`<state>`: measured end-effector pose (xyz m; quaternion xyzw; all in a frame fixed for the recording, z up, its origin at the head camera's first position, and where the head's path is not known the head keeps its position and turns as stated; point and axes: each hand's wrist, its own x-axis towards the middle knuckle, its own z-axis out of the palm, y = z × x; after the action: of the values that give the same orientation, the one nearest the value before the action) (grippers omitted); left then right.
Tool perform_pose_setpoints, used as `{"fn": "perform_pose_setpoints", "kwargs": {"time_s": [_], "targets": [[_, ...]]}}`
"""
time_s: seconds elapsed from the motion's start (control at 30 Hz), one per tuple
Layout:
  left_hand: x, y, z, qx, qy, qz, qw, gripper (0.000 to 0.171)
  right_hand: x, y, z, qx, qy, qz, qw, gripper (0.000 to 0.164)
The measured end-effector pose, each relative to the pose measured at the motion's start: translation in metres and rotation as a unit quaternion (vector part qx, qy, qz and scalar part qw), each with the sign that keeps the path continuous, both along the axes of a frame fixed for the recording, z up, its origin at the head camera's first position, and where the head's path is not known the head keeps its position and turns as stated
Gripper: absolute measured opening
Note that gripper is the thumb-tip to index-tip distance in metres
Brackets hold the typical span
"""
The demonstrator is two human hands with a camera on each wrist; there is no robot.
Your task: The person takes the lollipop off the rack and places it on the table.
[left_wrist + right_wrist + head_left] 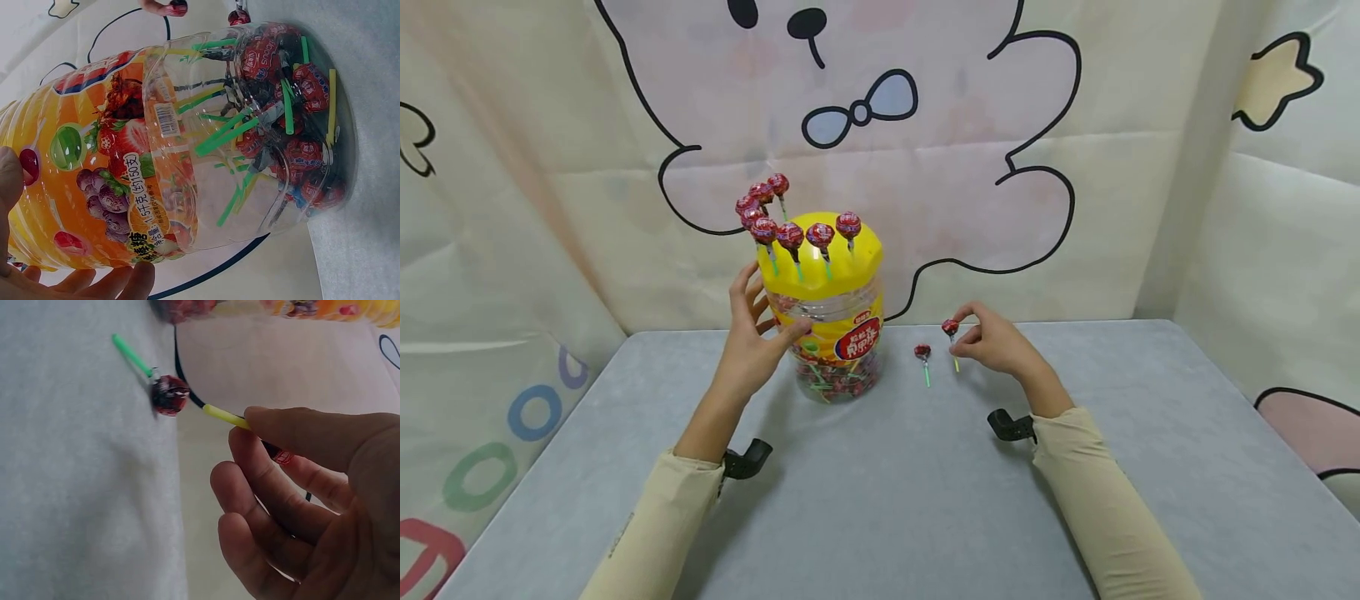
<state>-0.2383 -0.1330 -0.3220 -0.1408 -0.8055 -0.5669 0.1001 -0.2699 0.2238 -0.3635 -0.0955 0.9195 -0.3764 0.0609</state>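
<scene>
A tall clear jar (838,310) with a yellow lid (816,287) and a fruit-printed label stands on the table, loose lollipops heaped in its bottom. My left hand (751,342) grips it from the left, thumb on the label in front and fingers round the side. Several red-wrapped lollipops (790,236) stand upright along the lid's edge. To the right of the jar, my right hand (996,342) pinches a yellow-sticked lollipop (951,328) between thumb and fingers, above the table. Another lollipop (922,352) with a green stick (130,354) lies on the table between jar and hand.
The grey table (880,500) ends at a light cloth backdrop (1105,208) printed with a cartoon animal. Similar cloth walls hang at left and right. A black wrist mount (747,460) sits on the left forearm, another mount (1011,425) on the right.
</scene>
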Motion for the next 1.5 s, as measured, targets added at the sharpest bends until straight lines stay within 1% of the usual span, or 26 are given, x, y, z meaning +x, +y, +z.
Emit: {"fn": "perform_pose_setpoints", "kwargs": {"time_s": [0.2, 0.3, 0.53, 0.77, 1.0, 1.13, 1.27, 1.37, 1.43, 1.5], "targets": [[-0.002, -0.001, 0.000, -0.007, 0.010, -0.004, 0.9999, 0.095, -0.006, -0.004, -0.009, 0.027, -0.008, -0.013, 1.000, 0.047], [-0.003, -0.003, 0.001, -0.010, 0.012, -0.004, 0.9999, 0.095, -0.009, -0.007, -0.013, 0.041, -0.022, -0.022, 0.999, 0.046], [-0.001, -0.002, -0.001, -0.010, -0.004, 0.001, 0.9999, 0.096, -0.011, -0.011, -0.021, 0.074, -0.051, -0.045, 0.995, 0.044], [-0.001, -0.001, -0.002, -0.011, -0.002, -0.001, 0.9999, 0.095, -0.011, -0.012, -0.027, 0.076, -0.055, -0.061, 0.994, 0.043], [-0.002, -0.001, -0.001, -0.016, -0.004, 0.005, 0.9998, 0.095, -0.011, -0.011, -0.029, 0.075, -0.045, -0.061, 0.994, 0.044], [-0.001, -0.001, -0.002, -0.015, -0.006, 0.002, 0.9999, 0.095, -0.010, -0.009, -0.030, 0.081, -0.048, -0.061, 0.994, 0.046], [-0.001, -0.004, -0.002, -0.015, -0.006, 0.003, 0.9999, 0.096, -0.009, -0.010, -0.027, 0.078, -0.058, -0.056, 0.994, 0.050], [-0.001, -0.007, -0.002, -0.011, -0.010, 0.010, 0.9998, 0.096, -0.008, -0.012, -0.021, 0.080, -0.062, -0.052, 0.994, 0.056], [-0.002, -0.008, -0.001, -0.003, -0.020, 0.013, 0.9997, 0.096, -0.005, -0.013, -0.014, 0.081, -0.048, -0.045, 0.994, 0.058], [-0.003, -0.008, 0.000, 0.018, -0.033, 0.012, 0.9992, 0.095, 0.001, -0.014, -0.001, 0.064, -0.018, -0.034, 0.997, 0.060]]}}
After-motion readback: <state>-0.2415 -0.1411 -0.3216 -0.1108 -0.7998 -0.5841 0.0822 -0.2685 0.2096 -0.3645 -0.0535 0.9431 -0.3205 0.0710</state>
